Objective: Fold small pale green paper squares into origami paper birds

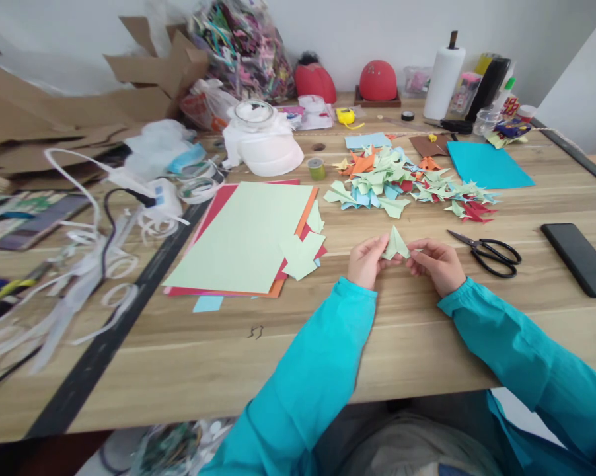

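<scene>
Between my two hands is a small pale green folded paper piece [396, 243], its pointed tip upward, held just above the table. My left hand [366, 260] pinches its left side between thumb and fingers. On its right side, the thumb and fingertips of my right hand [437, 263] are closed on the paper. Beyond the hands lies a heap of folded paper figures [384, 173] in green, orange, blue and red. To the left, a stack of coloured paper sheets [233, 231] has pale green on top, with loose green cut pieces [302, 256] at its right edge.
Black-handled scissors [496, 254] and a phone [580, 259] lie to the right. A turquoise sheet [490, 165] sits behind them. A spool [316, 169] stands beyond the stack. White strips and cables [94, 244] clutter the left side, near cardboard [55, 119].
</scene>
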A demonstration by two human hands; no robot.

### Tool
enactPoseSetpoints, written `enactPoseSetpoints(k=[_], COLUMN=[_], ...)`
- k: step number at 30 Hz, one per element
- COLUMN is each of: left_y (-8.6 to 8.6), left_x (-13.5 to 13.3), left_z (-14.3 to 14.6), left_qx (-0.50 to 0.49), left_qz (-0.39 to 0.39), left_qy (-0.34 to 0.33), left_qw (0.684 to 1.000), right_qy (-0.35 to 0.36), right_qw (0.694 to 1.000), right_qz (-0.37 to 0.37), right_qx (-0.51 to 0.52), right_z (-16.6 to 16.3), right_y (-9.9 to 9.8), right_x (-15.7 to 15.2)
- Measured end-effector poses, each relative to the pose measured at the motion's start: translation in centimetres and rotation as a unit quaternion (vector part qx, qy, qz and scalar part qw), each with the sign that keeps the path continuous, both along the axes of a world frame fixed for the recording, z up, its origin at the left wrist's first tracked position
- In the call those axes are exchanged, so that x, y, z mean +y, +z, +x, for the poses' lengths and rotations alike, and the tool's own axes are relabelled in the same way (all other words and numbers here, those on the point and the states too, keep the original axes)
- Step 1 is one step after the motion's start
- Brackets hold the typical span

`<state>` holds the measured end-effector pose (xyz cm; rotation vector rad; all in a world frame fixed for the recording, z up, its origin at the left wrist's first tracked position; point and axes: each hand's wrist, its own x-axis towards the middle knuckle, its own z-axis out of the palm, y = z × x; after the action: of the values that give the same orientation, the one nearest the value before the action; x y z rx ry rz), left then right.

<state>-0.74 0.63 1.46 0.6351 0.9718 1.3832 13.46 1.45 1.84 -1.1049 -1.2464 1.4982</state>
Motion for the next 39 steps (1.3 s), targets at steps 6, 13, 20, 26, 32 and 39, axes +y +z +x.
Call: enactPoseSetpoints(k=[6, 13, 20, 26, 32, 39], left_y=[-0.3, -0.6, 0.3, 0.4, 0.3, 0.0], left_x=[0.0, -0.1, -0.4, -0.4, -0.2, -0.2], left_z=[-0.1, -0.2, -0.4, -0.3, -0.3, -0.2], left_qx=[0.014, 0.110, 0.191, 0.116, 0.091, 0.093], left_qz=[-0.001, 0.033, 0.057, 0.046, 0.015, 0.025], left_qy=[0.005, 0.015, 0.012, -0.008, -0.018, -0.020], left_qw=[1.000, 0.993, 0.980, 0.992, 0.996, 0.995], right_qy=[0.000, -0.006, 0.013, 0.035, 0.013, 0.008], right_qw=[1.000, 1.000, 1.000, 0.995, 0.996, 0.999], right_qz=[0.002, -0.004, 0.004, 0.064, 0.058, 0.033], right_qx=[0.001, 0.010, -0.021, -0.074, -0.066, -0.033], right_z=[0.0, -0.1, -0.1, -0.1, 0.0, 0.2], right_y=[0.1, 0.0, 0.1, 0.3, 0.3, -0.4], right_x=[0.0, 0.1, 0.2, -0.2, -0.2, 0.2])
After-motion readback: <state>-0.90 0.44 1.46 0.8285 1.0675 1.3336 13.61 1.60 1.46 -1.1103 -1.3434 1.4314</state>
